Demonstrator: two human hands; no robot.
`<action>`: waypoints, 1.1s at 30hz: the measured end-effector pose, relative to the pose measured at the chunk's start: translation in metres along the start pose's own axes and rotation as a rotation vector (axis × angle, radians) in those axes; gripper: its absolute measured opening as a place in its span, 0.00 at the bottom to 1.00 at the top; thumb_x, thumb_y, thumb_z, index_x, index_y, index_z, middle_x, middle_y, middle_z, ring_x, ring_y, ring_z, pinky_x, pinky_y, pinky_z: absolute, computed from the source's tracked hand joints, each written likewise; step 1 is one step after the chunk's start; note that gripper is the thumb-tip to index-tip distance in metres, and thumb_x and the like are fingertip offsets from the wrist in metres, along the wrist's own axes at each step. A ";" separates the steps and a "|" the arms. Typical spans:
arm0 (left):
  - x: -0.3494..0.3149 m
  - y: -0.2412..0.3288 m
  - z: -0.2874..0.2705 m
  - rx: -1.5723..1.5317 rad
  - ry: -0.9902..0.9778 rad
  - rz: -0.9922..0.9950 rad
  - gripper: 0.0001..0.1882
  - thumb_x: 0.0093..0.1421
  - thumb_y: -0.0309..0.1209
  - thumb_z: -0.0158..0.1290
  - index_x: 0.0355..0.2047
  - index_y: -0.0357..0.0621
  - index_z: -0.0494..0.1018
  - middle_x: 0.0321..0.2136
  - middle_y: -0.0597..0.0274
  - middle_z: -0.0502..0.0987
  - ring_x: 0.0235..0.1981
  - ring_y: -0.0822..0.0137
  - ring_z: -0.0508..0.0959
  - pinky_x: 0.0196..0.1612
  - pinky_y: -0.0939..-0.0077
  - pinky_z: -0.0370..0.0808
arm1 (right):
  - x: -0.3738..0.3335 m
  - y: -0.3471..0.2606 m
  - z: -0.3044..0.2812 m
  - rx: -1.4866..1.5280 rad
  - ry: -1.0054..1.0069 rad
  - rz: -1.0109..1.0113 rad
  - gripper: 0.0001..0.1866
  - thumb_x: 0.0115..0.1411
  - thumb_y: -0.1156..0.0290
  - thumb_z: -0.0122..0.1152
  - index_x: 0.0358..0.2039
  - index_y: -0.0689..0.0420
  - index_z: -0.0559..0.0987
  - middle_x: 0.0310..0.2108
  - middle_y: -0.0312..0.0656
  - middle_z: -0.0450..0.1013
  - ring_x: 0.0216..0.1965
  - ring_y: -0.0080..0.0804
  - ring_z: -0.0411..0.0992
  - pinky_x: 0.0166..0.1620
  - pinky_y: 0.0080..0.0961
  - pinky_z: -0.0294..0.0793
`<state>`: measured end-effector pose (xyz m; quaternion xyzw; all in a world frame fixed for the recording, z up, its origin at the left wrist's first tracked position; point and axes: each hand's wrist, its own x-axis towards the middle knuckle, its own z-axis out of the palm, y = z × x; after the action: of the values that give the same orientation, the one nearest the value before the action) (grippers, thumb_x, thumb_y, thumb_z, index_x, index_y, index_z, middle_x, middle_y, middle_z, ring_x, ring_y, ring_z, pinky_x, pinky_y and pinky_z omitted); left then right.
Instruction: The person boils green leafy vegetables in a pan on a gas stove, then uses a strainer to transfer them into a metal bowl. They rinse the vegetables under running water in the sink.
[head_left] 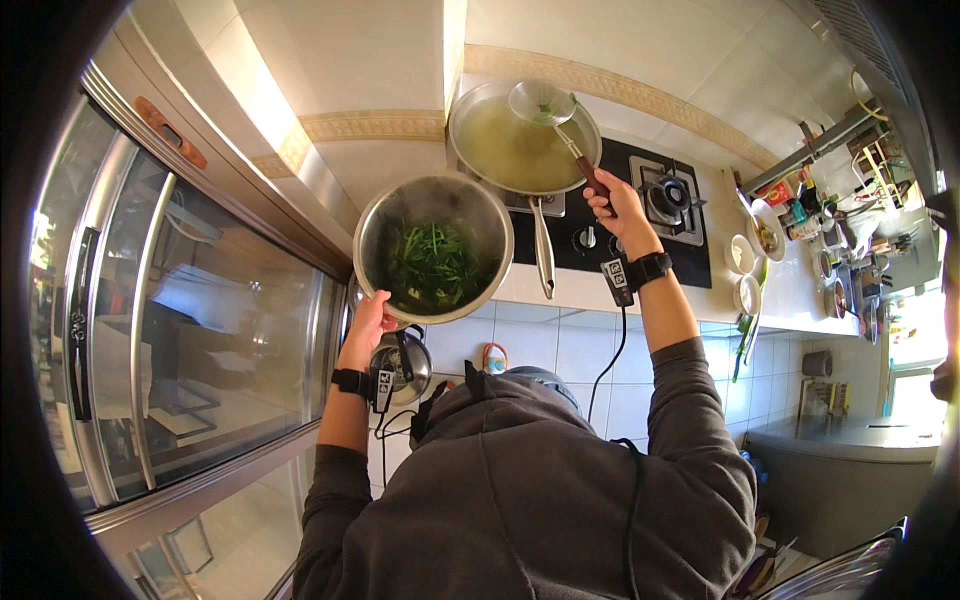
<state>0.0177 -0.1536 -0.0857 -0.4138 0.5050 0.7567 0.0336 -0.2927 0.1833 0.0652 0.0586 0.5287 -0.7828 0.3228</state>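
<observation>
My left hand [372,322] grips the near rim of a deep stainless steel bowl [492,222], which is tipped slightly. Inside the bowl lie wet, dark green leafy vegetables [437,258], with a little steam above them. My right hand [618,208] is closed around the dark handle of a skimmer [541,102]. The skimmer's round head hangs over the far part of a wide pan [541,245], with a few green bits in it. Cloudy yellow-green liquid [515,150] fills the pan, which sits on the left burner.
Right of the pan is a bare gas burner [668,198] on the black hob [560,240]. Farther right, small white bowls [742,254] and long green stalks [746,338] lie by the counter edge. A metal pot [412,372] stands low beside my left forearm. Cables hang from both wrists.
</observation>
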 end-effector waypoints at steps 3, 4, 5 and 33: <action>0.002 0.001 -0.001 0.021 0.044 -0.035 0.10 0.56 0.36 0.50 0.24 0.44 0.65 0.14 0.62 0.68 0.13 0.68 0.68 0.17 0.73 0.66 | -0.013 -0.004 -0.003 -0.073 -0.041 -0.110 0.20 0.65 0.69 0.45 0.57 0.57 0.65 0.22 0.41 0.68 0.16 0.16 0.58 0.15 0.10 0.53; 0.002 0.001 0.001 0.004 0.059 -0.023 0.12 0.56 0.35 0.49 0.21 0.43 0.66 0.12 0.62 0.67 0.12 0.68 0.67 0.17 0.74 0.64 | -0.015 -0.006 -0.003 -0.097 -0.039 -0.124 0.20 0.64 0.69 0.45 0.57 0.57 0.65 0.22 0.41 0.68 0.16 0.16 0.58 0.15 0.10 0.53; 0.001 0.001 0.004 0.002 0.083 -0.008 0.13 0.57 0.34 0.49 0.18 0.43 0.66 0.11 0.62 0.66 0.11 0.68 0.65 0.16 0.75 0.62 | -0.016 -0.007 -0.004 -0.126 -0.013 -0.118 0.20 0.64 0.69 0.45 0.57 0.57 0.65 0.22 0.41 0.68 0.16 0.16 0.59 0.15 0.10 0.53; -0.045 -0.020 -0.001 -0.049 0.155 0.246 0.09 0.54 0.26 0.47 0.36 0.37 0.67 0.18 0.63 0.68 0.10 0.71 0.67 0.11 0.76 0.60 | -0.224 0.190 0.062 -1.415 0.082 -0.721 0.24 0.52 0.74 0.62 0.51 0.50 0.74 0.25 0.42 0.72 0.20 0.33 0.69 0.23 0.27 0.68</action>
<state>0.0574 -0.1285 -0.0711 -0.4068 0.5341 0.7332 -0.1085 0.0063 0.1849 0.0394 -0.3064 0.8983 -0.3147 -0.0095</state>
